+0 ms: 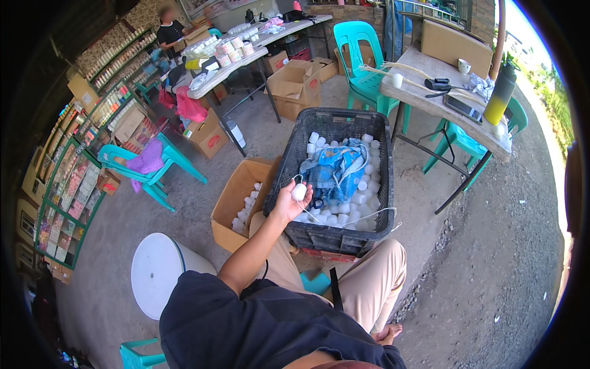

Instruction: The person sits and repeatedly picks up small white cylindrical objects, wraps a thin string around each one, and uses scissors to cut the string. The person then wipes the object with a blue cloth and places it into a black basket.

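Observation:
My left hand (286,202) is closed around a short white candle (298,192) with a pale wick looping from its top. It is held over the near left rim of a black plastic crate (336,232). Many similar white candles (362,200) fill the crate, and a crumpled blue cloth (335,169) lies on top of them. A thin white string (369,216) trails across the near end of the crate and over its right rim. My right hand is not in view.
Left of the crate is a cardboard box (228,215) holding more white candles. Nearby are a white drum (157,275), green chairs (361,71) and a side table (418,61) with a bottle (501,93). A person (169,29) is by the far table (230,71).

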